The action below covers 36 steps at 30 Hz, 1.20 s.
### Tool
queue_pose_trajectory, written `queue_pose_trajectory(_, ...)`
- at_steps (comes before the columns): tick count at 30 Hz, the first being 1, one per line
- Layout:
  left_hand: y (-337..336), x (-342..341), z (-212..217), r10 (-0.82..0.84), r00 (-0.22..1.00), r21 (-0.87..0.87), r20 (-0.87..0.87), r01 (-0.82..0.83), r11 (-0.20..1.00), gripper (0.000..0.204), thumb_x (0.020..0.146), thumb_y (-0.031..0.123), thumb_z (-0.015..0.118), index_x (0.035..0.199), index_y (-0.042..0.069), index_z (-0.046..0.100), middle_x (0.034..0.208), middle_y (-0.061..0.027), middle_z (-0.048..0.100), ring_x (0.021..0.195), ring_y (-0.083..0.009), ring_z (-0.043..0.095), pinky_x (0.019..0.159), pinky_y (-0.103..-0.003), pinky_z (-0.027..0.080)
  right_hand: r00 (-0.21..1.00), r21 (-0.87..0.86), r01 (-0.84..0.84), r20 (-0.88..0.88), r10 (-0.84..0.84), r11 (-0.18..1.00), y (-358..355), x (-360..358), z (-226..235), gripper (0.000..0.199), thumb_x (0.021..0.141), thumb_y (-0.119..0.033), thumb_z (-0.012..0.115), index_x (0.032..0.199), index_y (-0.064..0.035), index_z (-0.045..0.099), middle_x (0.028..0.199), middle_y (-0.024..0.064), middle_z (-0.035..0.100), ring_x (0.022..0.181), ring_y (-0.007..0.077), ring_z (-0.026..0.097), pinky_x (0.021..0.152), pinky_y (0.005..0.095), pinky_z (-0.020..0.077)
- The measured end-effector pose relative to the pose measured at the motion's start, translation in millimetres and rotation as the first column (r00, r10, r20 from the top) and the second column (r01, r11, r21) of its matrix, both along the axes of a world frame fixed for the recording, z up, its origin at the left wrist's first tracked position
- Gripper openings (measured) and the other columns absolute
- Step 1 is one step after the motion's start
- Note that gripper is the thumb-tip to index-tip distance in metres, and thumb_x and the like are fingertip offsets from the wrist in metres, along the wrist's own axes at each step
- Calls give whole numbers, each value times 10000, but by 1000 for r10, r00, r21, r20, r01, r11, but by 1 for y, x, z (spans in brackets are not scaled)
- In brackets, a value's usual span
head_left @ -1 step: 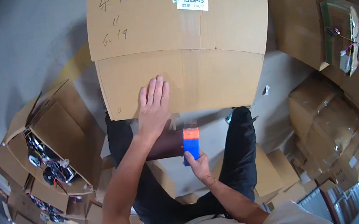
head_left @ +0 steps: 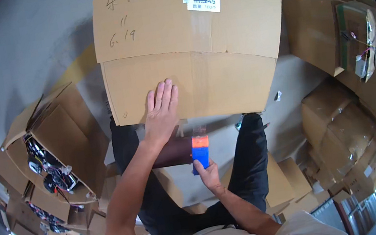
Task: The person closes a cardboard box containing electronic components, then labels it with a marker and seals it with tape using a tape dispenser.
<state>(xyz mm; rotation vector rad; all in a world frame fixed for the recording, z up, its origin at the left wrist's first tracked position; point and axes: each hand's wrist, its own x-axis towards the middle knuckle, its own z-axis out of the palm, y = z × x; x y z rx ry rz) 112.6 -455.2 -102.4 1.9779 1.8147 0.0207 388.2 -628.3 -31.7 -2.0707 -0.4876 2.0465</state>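
Observation:
A large closed cardboard box point(head_left: 236, 81) stands in front of me, with a seam running across its top. My left hand point(head_left: 161, 114) lies flat on the near left part of the box, fingers stretched out. Just below the near edge, my right hand point(head_left: 208, 173) is closed round a blue and orange tape dispenser point(head_left: 200, 153). A wide dark brown roll-like part point(head_left: 174, 152) extends left from it, partly behind my left forearm. Something clear, perhaps tape, shows at its orange end. A white label point(head_left: 203, 1) and handwriting mark the far part of the box.
At left, an open cardboard box point(head_left: 67, 140) holds black parts and wires point(head_left: 49, 167). Another box point(head_left: 316, 30) stands at the far right, with wired parts point(head_left: 364, 59) beside it. Taped cartons point(head_left: 340, 128) are stacked on the right. A white scrap point(head_left: 278, 95) lies on the floor.

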Motion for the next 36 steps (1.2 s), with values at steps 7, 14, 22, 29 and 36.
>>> queue_pose_trajectory(7, -12, -9, 3, 8, 998, -4, 59, -8, 1000, 1315, 791, 257, 1090, 1872, -10, 390, 1970, -282, 332, 1843, -478, 313, 1495, -650, 273, 998, 7, -63, 30, 63, 998, 32, -19, -73, 390, 1228, -375, 796, 1382, -17, 809, 1016, 23, 793, 779, 138, 747, 737, 362, 643)
queue_pose_trajectory(14, -107, 4, 98, 602, 742, -157, 295, -584, 797, 762, 1051, 154, 915, 1709, -54, 590, 1844, -315, 498, 1700, -482, 503, 1405, -596, 421, 799, -452, 519, -45, -599, 726, 150, -41, -76, 537, 1217, -576, 741, 1225, -55, 870, 1027, 121, 882, 796, 219, 840, 741, 401, 694)
queue_pose_trajectory(22, -156, -36, 207, 880, -473, -982, 39, -183, -55, 765, 1323, 595, 508, 1612, -82, 717, 1552, -215, 781, 1430, -294, 753, 1211, -416, 586, 610, -79, -790, -200, 767, 608, 177, -69, 183, 584, 1164, -527, 855, 1386, 14, 850, 1058, 97, 856, 943, 183, 828, 858, 395, 683)
queue_pose_trajectory(29, -121, -86, 263, 592, -781, -932, 201, 34, 362, 492, 1247, 317, 763, 1464, -124, 789, 1520, -210, 814, 1449, -274, 768, 1329, -494, 561, 300, 502, -823, -18, 954, 268, 257, -117, 230, 748, 1077, -575, 935, 1483, 30, 764, 1093, 223, 855, 1017, 324, 856, 984, 458, 665)
queue_pose_trajectory(36, -55, -168, 284, 681, -465, -757, 565, -620, 205, 212, 1236, 153, 748, 1136, -1, 854, 1050, -28, 831, 954, -112, 749, 937, -338, 623, 131, 568, -820, 66, 989, 71, 327, -220, 236, 738, 1046, -543, 978, 1477, 21, 776, 1060, 229, 856, 968, 335, 868, 938, 466, 685)
